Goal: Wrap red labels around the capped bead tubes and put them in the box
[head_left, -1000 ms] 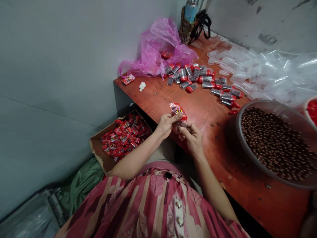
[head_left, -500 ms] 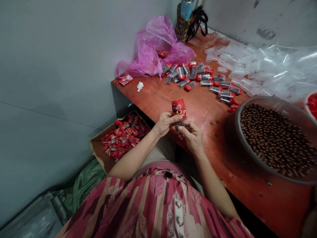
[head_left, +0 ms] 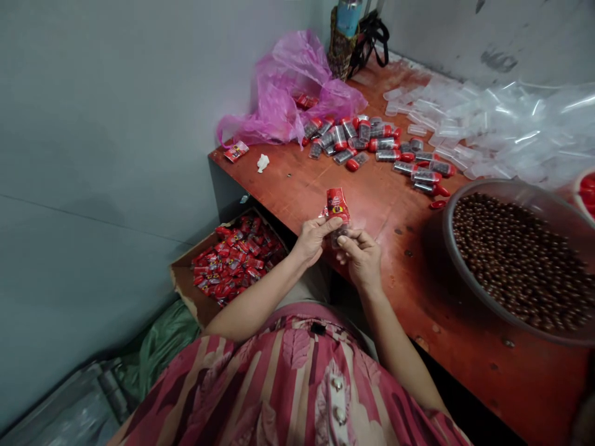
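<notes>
Near the table's front edge, my left hand (head_left: 315, 238) pinches a red printed packet (head_left: 337, 203) between thumb and fingers. A small clear tube with dark contents (head_left: 340, 235) shows at the packet's lower end. My right hand (head_left: 364, 255) grips that tube with thumb and bent fingers, close beside my left hand. Several filled tubes with red caps (head_left: 385, 144) lie in a loose pile farther back on the table. A box (head_left: 186, 286) low on the left holds many red packets (head_left: 232, 260).
A large tub (head_left: 450, 232) of brown balls (head_left: 515, 260) stands on the red table (head_left: 395, 291) at right. Behind it are clear empty tubes (head_left: 493, 130). A pink bag (head_left: 283, 93), a red packet (head_left: 237, 151) and white scrap (head_left: 263, 163) lie at back left.
The packet now stands narrower around the tube, its side turned left, and more of the tube shows below it. Both hands have stayed nearly in place.
</notes>
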Action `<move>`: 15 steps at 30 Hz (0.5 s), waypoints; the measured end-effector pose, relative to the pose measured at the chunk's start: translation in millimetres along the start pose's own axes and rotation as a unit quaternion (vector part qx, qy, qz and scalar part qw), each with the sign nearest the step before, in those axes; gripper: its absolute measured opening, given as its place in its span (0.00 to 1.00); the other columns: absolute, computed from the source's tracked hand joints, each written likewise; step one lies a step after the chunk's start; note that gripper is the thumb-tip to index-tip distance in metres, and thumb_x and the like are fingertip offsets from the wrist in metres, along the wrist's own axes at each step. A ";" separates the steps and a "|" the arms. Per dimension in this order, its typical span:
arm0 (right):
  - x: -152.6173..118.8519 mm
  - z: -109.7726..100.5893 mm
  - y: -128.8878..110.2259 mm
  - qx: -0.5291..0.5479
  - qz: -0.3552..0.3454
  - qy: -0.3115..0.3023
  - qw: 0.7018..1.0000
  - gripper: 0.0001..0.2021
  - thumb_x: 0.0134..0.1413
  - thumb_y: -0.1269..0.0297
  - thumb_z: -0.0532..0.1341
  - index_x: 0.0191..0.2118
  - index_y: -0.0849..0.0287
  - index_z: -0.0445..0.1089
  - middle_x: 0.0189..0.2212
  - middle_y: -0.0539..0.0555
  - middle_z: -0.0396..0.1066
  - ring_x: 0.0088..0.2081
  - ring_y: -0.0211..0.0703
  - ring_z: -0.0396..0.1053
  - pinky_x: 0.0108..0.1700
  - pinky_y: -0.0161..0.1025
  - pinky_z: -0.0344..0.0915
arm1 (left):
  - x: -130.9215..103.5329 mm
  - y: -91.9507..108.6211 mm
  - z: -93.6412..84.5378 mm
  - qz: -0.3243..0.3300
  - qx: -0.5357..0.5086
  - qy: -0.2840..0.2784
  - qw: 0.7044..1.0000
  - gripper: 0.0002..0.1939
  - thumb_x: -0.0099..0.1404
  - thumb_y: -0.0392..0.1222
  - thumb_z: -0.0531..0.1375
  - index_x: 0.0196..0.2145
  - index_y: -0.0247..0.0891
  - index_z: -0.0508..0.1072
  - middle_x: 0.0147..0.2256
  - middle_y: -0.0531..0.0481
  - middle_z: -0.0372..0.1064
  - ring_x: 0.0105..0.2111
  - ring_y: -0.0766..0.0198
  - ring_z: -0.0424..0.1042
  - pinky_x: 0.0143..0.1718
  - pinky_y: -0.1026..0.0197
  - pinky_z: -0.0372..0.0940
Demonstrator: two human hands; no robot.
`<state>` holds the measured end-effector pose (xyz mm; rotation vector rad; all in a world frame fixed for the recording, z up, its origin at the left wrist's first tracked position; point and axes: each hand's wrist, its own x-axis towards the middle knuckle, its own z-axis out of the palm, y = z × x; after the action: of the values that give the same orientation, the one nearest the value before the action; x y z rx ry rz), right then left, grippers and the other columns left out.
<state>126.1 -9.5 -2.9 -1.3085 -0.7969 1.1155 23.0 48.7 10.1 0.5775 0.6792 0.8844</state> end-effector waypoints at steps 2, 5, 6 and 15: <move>0.0 1.2 1.1 -0.001 0.005 -0.005 1.000 0.11 0.45 0.59 0.65 0.32 0.59 0.68 0.19 0.45 0.68 0.15 0.30 0.60 0.17 0.29 0.56 | -0.1 0.0 -1.4 -0.004 -0.002 0.001 1.000 0.19 0.47 0.49 0.68 0.29 0.28 0.74 0.23 0.48 0.72 0.20 0.68 0.68 0.23 0.65 0.61; -0.2 -0.8 1.6 -0.092 -0.041 -0.010 0.995 0.10 0.46 0.59 0.65 0.33 0.59 0.69 0.20 0.45 0.68 0.18 0.31 0.61 0.20 0.29 0.59 | 1.9 -0.9 -3.2 0.004 -0.018 0.033 0.999 0.18 0.45 0.47 0.69 0.28 0.29 0.74 0.25 0.47 0.73 0.24 0.67 0.70 0.29 0.65 0.64; -0.3 -2.0 1.5 -0.132 -0.066 -0.006 0.989 0.09 0.47 0.60 0.65 0.33 0.59 0.70 0.21 0.46 0.68 0.20 0.31 0.62 0.22 0.29 0.59 | 2.5 -1.7 -3.4 0.003 -0.024 0.040 0.999 0.18 0.45 0.47 0.70 0.28 0.29 0.74 0.25 0.47 0.73 0.25 0.67 0.70 0.30 0.64 0.64; -1.9 0.7 6.0 -0.001 0.001 0.013 1.000 0.09 0.46 0.60 0.65 0.32 0.59 0.68 0.18 0.44 0.68 0.15 0.29 0.60 0.17 0.28 0.57 | -4.8 -8.6 -6.1 -0.017 -0.002 -0.020 1.000 0.20 0.49 0.50 0.67 0.30 0.28 0.74 0.22 0.48 0.70 0.18 0.69 0.66 0.19 0.65 0.60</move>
<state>123.8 -11.6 -8.4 -1.3231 -0.7790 1.0969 20.6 41.3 1.5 0.5775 0.6496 0.8406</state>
